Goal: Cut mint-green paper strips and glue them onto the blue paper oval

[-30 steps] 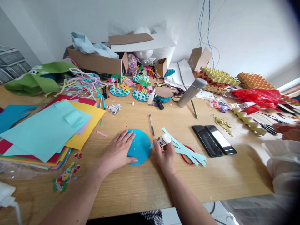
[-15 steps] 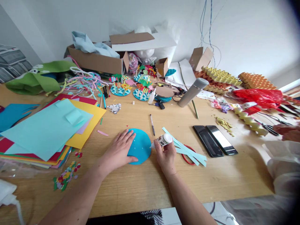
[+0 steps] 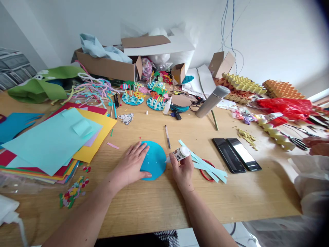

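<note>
- In the head view, the left hand is lying palm down over the left part of a blue paper disc, its fingers slightly spread and the thumb standing apart, reaching onto the lower part of the disc.
- Over to the right hand, and it's gripping a white bottle between thumb and fingers, tilting it with the nozzle pointing down and left!
- That nozzle is hovering at or just beside the disc's right edge; whether it's touching is impossible to tell here.
- The disc itself is lying on the wooden table, right between the two hands, small pale marks showing on its face.
- A pen is lying just above the bottle, and pale blue strips are crossing one another to the right of the right hand, resting over a red loop.
- Farther right, two dark phone-like slabs are lying side by side, one catching a bright reflection.
- Out on the left, a stack of coloured paper is spreading across the table, with small paper scraps scattering below it.
- At the back, a grey flask is leaning, and another person's hand is showing at the far right edge.
</note>
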The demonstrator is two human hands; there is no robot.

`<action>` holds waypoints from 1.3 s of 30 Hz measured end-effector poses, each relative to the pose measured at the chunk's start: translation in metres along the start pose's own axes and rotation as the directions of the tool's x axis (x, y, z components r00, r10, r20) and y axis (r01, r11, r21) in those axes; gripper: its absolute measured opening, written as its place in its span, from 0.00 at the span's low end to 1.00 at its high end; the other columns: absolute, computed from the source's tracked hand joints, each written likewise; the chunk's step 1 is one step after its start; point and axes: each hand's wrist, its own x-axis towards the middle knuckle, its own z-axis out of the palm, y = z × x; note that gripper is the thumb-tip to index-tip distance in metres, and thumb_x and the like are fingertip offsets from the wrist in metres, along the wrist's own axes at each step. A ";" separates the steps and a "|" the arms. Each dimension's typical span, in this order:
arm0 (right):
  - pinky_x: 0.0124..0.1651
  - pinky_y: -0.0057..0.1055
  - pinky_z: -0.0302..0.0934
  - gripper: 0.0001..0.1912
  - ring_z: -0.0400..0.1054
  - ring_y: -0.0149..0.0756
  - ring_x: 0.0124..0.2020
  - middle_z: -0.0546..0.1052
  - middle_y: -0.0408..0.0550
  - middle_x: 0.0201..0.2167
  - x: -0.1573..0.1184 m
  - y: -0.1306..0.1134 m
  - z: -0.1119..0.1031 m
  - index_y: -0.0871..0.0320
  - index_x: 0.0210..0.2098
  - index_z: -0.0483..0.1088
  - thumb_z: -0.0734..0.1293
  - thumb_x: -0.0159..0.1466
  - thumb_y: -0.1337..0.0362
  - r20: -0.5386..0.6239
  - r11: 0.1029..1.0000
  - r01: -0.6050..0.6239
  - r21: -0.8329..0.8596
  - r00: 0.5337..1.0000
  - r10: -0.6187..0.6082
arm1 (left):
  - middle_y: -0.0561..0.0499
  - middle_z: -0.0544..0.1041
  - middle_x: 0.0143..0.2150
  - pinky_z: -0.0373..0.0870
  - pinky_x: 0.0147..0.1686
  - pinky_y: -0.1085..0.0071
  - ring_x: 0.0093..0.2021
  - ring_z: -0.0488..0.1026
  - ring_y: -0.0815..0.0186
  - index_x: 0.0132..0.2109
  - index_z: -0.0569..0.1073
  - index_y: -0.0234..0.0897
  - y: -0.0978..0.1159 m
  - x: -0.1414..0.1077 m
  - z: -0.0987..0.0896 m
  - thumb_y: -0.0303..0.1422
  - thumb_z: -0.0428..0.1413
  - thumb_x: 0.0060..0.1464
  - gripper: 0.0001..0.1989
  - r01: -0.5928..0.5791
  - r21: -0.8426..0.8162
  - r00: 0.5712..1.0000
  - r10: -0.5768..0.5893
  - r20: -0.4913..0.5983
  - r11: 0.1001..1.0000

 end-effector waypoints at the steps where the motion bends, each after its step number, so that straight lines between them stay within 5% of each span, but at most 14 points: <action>1: 0.29 0.30 0.56 0.11 0.62 0.33 0.27 0.70 0.43 0.27 0.000 -0.001 0.000 0.57 0.34 0.65 0.68 0.59 0.57 0.014 1.000 -0.002 0.001 1.000 0.002 | 0.39 0.50 0.70 0.47 0.65 0.53 0.70 0.43 0.51 0.68 0.51 0.34 0.000 0.000 0.000 0.54 0.54 0.51 0.44 0.003 0.003 1.000 -0.003 0.002 1.000; 19: 0.31 0.31 0.59 0.11 0.63 0.34 0.28 0.69 0.43 0.26 0.001 -0.001 0.000 0.56 0.34 0.64 0.68 0.59 0.56 0.025 0.999 -0.026 0.021 0.999 0.025 | 0.39 0.50 0.71 0.47 0.66 0.53 0.70 0.43 0.51 0.67 0.53 0.33 0.001 0.001 -0.001 0.54 0.54 0.51 0.44 0.018 -0.008 1.000 -0.018 0.018 1.000; 24: 0.32 0.31 0.61 0.12 0.64 0.32 0.28 0.68 0.42 0.28 0.006 -0.008 0.000 0.56 0.34 0.64 0.68 0.60 0.55 -0.033 0.966 -0.117 0.232 0.991 0.128 | 0.40 0.48 0.71 0.46 0.66 0.54 0.71 0.42 0.52 0.68 0.52 0.30 0.004 0.000 -0.006 0.52 0.57 0.49 0.47 0.052 0.015 0.996 -0.053 0.067 0.999; 29: 0.29 0.29 0.61 0.14 0.64 0.31 0.27 0.68 0.41 0.27 0.021 -0.022 -0.001 0.57 0.34 0.65 0.68 0.60 0.53 0.067 0.889 -0.230 0.397 0.973 0.221 | 0.40 0.47 0.71 0.45 0.67 0.55 0.71 0.41 0.52 0.68 0.50 0.29 0.006 0.000 -0.008 0.50 0.59 0.49 0.48 0.054 0.018 0.995 -0.056 0.087 0.998; 39: 0.31 0.31 0.61 0.12 0.65 0.33 0.26 0.70 0.41 0.26 0.023 -0.031 0.024 0.56 0.33 0.64 0.67 0.61 0.56 0.155 0.977 -0.074 0.198 0.987 0.043 | 0.38 0.48 0.71 0.44 0.67 0.53 0.71 0.40 0.51 0.68 0.51 0.27 0.004 0.000 -0.005 0.51 0.58 0.50 0.48 0.044 -0.001 0.997 -0.044 0.063 0.999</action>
